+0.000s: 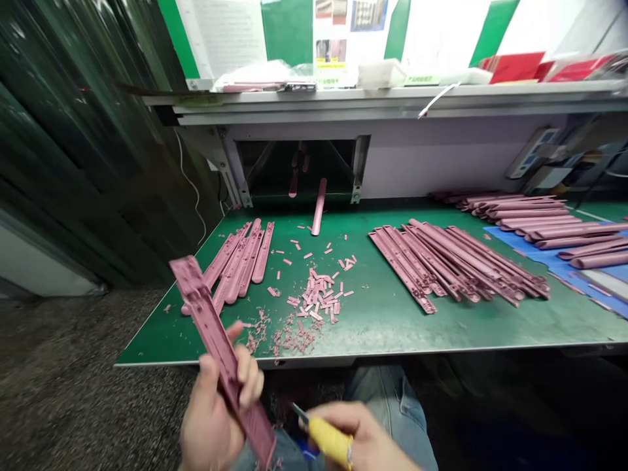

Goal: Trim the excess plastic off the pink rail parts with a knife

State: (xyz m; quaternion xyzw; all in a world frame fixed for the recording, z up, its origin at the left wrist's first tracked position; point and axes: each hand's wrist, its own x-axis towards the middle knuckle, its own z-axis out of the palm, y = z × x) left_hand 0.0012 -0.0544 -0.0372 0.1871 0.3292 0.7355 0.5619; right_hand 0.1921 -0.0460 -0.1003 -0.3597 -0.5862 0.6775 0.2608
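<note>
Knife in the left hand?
No, the yellow-handled utility knife is in the right hand, while the left hand holds a pink moulded plastic strip.

We can read no words, numbers or brands in this view. At 12 o'clock, the printed sheets fixed above the aluminium shelf carry photographs and small type, too tiny and blurred for us to make out, and the yellow strip on one of them is no clearer. On the shelf edge, also near 12 o'clock, sits a green label (its characters are only a smear to us). Around 2 o'clock, a pale grey wall-mounted device shows a faceplate with markings that we cannot resolve either.
</note>
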